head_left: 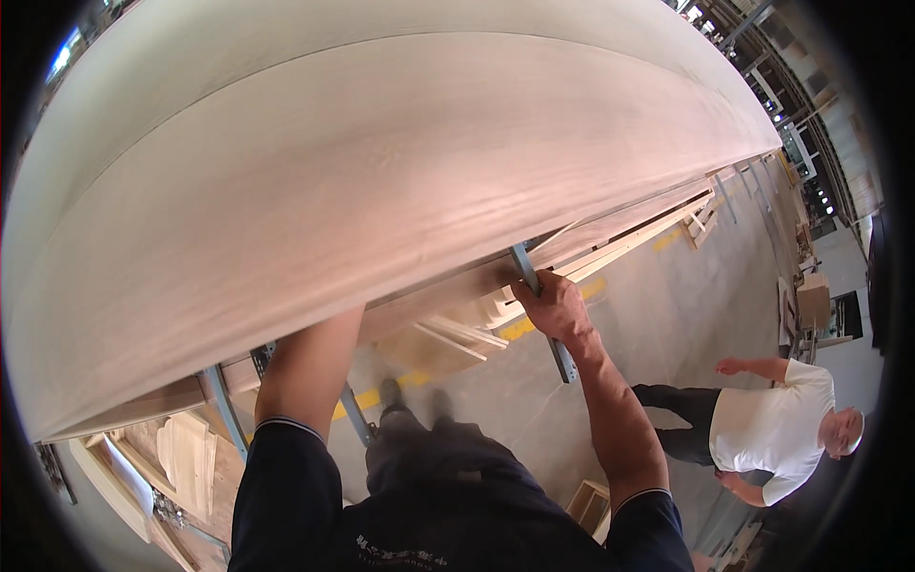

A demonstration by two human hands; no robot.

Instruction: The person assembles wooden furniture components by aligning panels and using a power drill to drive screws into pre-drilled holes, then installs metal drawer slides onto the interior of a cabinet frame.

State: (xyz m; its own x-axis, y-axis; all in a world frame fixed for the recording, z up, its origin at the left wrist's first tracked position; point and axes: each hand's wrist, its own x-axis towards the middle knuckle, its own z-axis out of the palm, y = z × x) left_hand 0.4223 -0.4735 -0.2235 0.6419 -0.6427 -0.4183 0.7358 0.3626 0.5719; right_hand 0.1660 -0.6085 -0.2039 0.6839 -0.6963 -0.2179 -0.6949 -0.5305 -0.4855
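Two bare arms reach forward from a worker's dark-clad torso. The left arm angles ahead and slightly inward from its short sleeve before passing out of sight; the left hand is hidden, so from here I cannot tell how its fingers are set. On the other side, the right forearm runs forward and inward, its wrist bent slightly toward the midline. The right hand is closed in a grip, the back of it turned up and the fingers curled. Beyond the torso, the feet stand slightly apart, somewhat blurred.
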